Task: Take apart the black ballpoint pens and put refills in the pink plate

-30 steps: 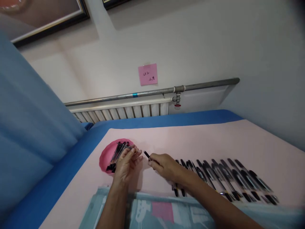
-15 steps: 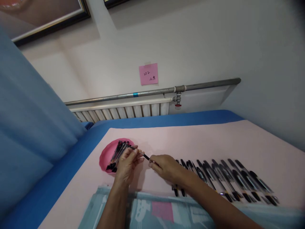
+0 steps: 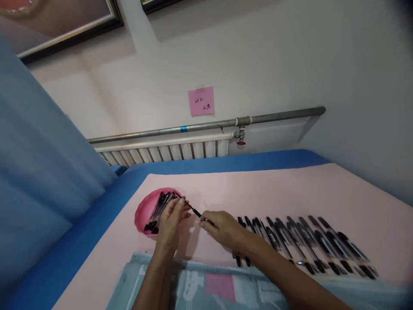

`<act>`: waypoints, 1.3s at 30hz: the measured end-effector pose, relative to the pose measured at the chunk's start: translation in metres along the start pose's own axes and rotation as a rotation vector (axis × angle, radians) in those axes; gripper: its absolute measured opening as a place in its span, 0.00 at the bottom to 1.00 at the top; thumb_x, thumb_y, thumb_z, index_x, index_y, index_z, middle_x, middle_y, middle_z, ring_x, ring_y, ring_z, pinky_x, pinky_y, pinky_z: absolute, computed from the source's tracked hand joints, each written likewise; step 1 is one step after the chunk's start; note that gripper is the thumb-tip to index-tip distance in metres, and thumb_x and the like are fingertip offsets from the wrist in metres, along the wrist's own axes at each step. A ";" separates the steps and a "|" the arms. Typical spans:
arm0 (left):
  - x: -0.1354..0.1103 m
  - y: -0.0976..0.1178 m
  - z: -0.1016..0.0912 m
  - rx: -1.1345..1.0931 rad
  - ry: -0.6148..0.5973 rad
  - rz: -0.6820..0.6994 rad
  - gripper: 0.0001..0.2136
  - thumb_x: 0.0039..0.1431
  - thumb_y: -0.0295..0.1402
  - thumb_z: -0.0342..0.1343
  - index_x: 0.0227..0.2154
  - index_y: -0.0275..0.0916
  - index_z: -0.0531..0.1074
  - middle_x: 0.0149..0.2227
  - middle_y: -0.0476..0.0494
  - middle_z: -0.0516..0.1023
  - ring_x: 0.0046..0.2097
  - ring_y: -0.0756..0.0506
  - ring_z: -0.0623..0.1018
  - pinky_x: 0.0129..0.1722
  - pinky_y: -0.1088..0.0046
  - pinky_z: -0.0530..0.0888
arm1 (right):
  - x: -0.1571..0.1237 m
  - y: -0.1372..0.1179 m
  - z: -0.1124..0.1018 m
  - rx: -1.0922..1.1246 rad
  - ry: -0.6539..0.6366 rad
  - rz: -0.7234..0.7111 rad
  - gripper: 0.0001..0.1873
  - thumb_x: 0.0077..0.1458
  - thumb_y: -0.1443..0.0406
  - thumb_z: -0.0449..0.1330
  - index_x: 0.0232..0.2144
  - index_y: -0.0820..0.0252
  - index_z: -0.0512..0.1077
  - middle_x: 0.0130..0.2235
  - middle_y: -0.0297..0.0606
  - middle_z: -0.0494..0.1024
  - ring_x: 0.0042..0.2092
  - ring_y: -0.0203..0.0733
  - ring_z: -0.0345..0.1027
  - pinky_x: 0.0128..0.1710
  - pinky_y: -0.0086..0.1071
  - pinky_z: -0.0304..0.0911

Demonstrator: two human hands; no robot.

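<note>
A slim black pen [image 3: 196, 212] slants between my two hands, thinner toward its upper left end. My left hand [image 3: 171, 217] pinches that thin part, beside and partly over a pink scalloped bowl [image 3: 142, 214]. In the bowl lies a bundle of black and clear pens [image 3: 159, 209]. My right hand [image 3: 222, 224] is closed on the pen's thicker lower end, its fingertips hiding the tip. To the right of my right hand, rows of black and clear pen pieces [image 3: 306, 232] lie side by side; my right forearm covers part of them.
A pale pink sheet [image 3: 251, 189] covers the blue bed [image 3: 219, 162]. A teal printed cloth [image 3: 193, 284] lies along the near edge. Behind are a radiator [image 3: 167, 150], a metal pipe [image 3: 284, 115] and a pink note [image 3: 201, 101]. A blue curtain [image 3: 38, 172] hangs at left.
The pen has shifted slightly between my hands, and more of its thin part now shows. My left fingers have drawn closer together. The bowl and the rows of pens have stayed put.
</note>
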State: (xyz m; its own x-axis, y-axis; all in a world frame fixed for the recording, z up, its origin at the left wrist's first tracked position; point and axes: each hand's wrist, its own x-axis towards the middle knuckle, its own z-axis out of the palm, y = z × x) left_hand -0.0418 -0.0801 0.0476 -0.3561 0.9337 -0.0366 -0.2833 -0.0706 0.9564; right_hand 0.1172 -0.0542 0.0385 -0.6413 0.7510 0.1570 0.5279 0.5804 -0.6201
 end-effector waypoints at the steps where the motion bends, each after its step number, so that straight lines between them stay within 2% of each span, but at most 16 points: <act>1: 0.001 0.001 -0.001 -0.016 0.032 0.021 0.17 0.42 0.42 0.60 0.33 0.36 0.71 0.31 0.46 0.74 0.31 0.51 0.74 0.30 0.75 0.70 | 0.000 0.000 0.000 0.012 0.005 -0.003 0.11 0.56 0.62 0.49 0.30 0.59 0.70 0.26 0.34 0.73 0.27 0.34 0.61 0.26 0.25 0.48; 3: 0.002 0.002 -0.002 -0.036 0.061 0.044 0.16 0.41 0.42 0.60 0.31 0.36 0.71 0.28 0.48 0.74 0.28 0.53 0.73 0.29 0.77 0.69 | 0.000 0.000 0.000 0.021 0.009 -0.010 0.11 0.56 0.62 0.49 0.28 0.59 0.69 0.25 0.33 0.71 0.26 0.34 0.60 0.25 0.25 0.47; 7: 0.002 0.000 -0.001 -0.006 0.032 0.057 0.16 0.42 0.41 0.59 0.32 0.37 0.71 0.27 0.50 0.72 0.27 0.54 0.71 0.27 0.78 0.67 | 0.000 0.004 -0.001 0.041 0.015 -0.003 0.11 0.55 0.62 0.50 0.25 0.60 0.66 0.22 0.31 0.68 0.24 0.32 0.57 0.24 0.25 0.46; 11: -0.003 -0.006 0.003 0.129 -0.030 0.134 0.10 0.48 0.40 0.55 0.25 0.37 0.67 0.21 0.54 0.66 0.23 0.55 0.65 0.25 0.79 0.63 | 0.003 0.013 -0.007 0.091 0.117 0.034 0.10 0.55 0.62 0.50 0.24 0.59 0.65 0.22 0.29 0.66 0.26 0.32 0.58 0.25 0.25 0.47; 13: -0.009 -0.010 0.007 0.293 -0.161 0.141 0.09 0.49 0.37 0.54 0.23 0.37 0.66 0.20 0.54 0.64 0.23 0.55 0.63 0.24 0.79 0.62 | 0.004 0.019 -0.012 0.112 0.198 0.073 0.11 0.56 0.61 0.49 0.24 0.59 0.64 0.22 0.28 0.64 0.26 0.32 0.58 0.26 0.25 0.47; 16: -0.020 -0.019 0.017 0.616 -0.497 0.143 0.05 0.49 0.33 0.53 0.26 0.37 0.68 0.22 0.52 0.66 0.25 0.53 0.65 0.26 0.78 0.61 | 0.005 0.025 -0.020 0.141 0.276 0.112 0.12 0.55 0.60 0.49 0.23 0.59 0.63 0.21 0.27 0.62 0.25 0.31 0.56 0.25 0.25 0.47; 18: -0.028 -0.026 0.024 0.810 -0.669 0.187 0.04 0.49 0.31 0.52 0.27 0.38 0.69 0.24 0.51 0.68 0.27 0.52 0.66 0.26 0.78 0.61 | 0.005 0.027 -0.022 0.155 0.292 0.116 0.12 0.55 0.60 0.50 0.23 0.59 0.63 0.21 0.26 0.62 0.25 0.31 0.55 0.25 0.24 0.47; 20: -0.035 -0.033 0.030 0.951 -0.762 0.221 0.05 0.49 0.29 0.50 0.27 0.38 0.70 0.25 0.50 0.69 0.27 0.51 0.66 0.26 0.78 0.60 | 0.005 0.028 -0.023 0.159 0.289 0.121 0.12 0.55 0.60 0.50 0.23 0.59 0.63 0.20 0.26 0.62 0.24 0.30 0.54 0.25 0.24 0.46; 23: -0.041 -0.040 0.036 1.070 -0.838 0.240 0.05 0.48 0.28 0.50 0.27 0.38 0.70 0.27 0.49 0.70 0.28 0.51 0.67 0.27 0.78 0.61 | 0.005 0.027 -0.024 0.154 0.279 0.131 0.13 0.54 0.59 0.51 0.22 0.59 0.63 0.19 0.26 0.60 0.24 0.31 0.53 0.24 0.25 0.45; 30: -0.046 -0.039 0.041 1.179 -0.919 0.251 0.05 0.49 0.29 0.48 0.26 0.39 0.69 0.29 0.48 0.73 0.30 0.49 0.70 0.28 0.76 0.60 | 0.005 0.028 -0.024 0.148 0.284 0.121 0.13 0.54 0.59 0.51 0.22 0.59 0.63 0.20 0.26 0.60 0.24 0.31 0.53 0.24 0.25 0.45; 39: -0.048 -0.038 0.041 1.267 -0.872 0.168 0.05 0.48 0.29 0.48 0.25 0.39 0.69 0.28 0.46 0.74 0.29 0.48 0.69 0.28 0.75 0.59 | 0.004 0.026 -0.026 0.121 0.266 0.113 0.12 0.54 0.60 0.51 0.23 0.60 0.65 0.20 0.27 0.60 0.24 0.31 0.53 0.24 0.25 0.44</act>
State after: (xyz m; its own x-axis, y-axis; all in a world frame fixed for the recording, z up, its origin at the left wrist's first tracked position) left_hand 0.0231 -0.1079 0.0248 0.4347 0.8855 -0.1639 0.7801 -0.2793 0.5598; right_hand 0.1427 -0.0283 0.0431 -0.4052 0.8742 0.2675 0.5071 0.4584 -0.7299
